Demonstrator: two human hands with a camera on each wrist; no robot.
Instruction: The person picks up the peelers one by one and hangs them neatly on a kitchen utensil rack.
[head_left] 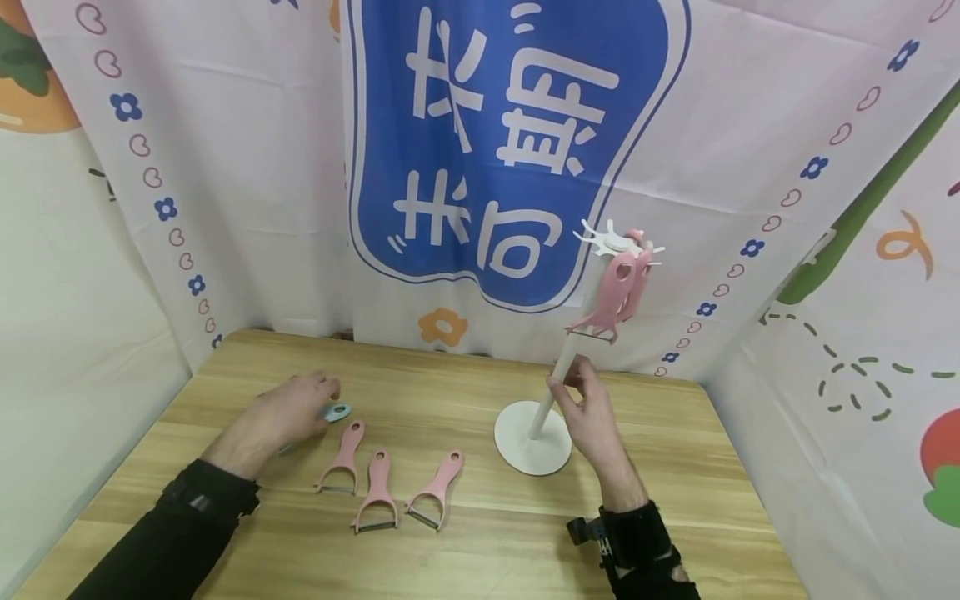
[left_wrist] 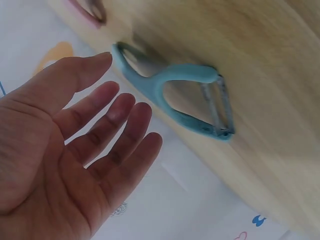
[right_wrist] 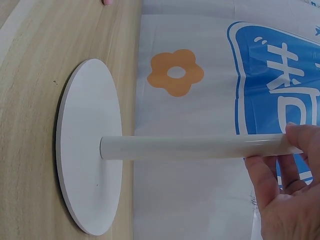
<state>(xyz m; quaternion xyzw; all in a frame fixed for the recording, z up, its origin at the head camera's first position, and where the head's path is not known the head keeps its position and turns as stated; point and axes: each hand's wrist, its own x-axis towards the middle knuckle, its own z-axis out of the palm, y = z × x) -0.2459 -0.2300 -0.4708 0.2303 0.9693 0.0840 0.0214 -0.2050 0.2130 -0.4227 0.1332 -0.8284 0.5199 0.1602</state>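
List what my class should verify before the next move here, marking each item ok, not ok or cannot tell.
1. Right hand grips the stand's white pole: ok.
2. Round base rests flat on the table: ok.
3. Left hand holds the blue peeler: not ok; its fingers are open beside it.
4. Bare hooks show at the top: ok.
5. Hanging pink peelers are securely seated: cannot tell; they overlap.

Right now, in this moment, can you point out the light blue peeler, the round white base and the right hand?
Light blue peeler (left_wrist: 152,88), left wrist view: where handle meets fork.
Round white base (right_wrist: 82,146), right wrist view: its flat upper face.
Right hand (head_left: 592,419), head view: back of the hand.
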